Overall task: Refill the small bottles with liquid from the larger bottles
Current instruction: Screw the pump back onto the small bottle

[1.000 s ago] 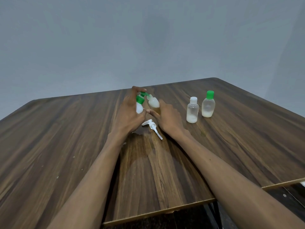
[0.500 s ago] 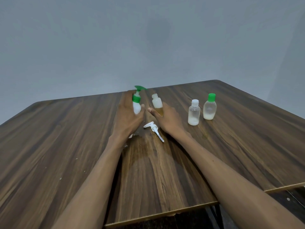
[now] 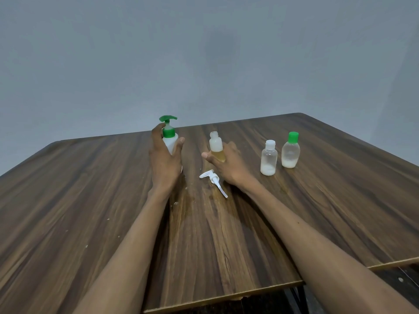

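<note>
Upright now, no longer tilted, my left hand [image 3: 165, 158] grips the green pump bottle [image 3: 170, 139]; my right hand [image 3: 229, 165] holds the uncapped bottle [image 3: 217, 147] beside it.

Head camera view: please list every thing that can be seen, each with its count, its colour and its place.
pump bottle: 1, white with green pump, upright, far middle of the table, in the left hand's grip
open bottle: 1, clear with yellowish liquid, no cap, upright, in the right hand's grip
loose pump head: 1, white, lying on the table between the hands
white-capped bottle: 1, clear, white liquid at the bottom, standing to the right
green-capped bottle: 1, clear, white liquid at the bottom, standing farthest right
table: 1, dark brown wood grain
wall: 1, grey, behind the table
left hand: 1, round the pump bottle
right hand: 1, round the open bottle
</note>
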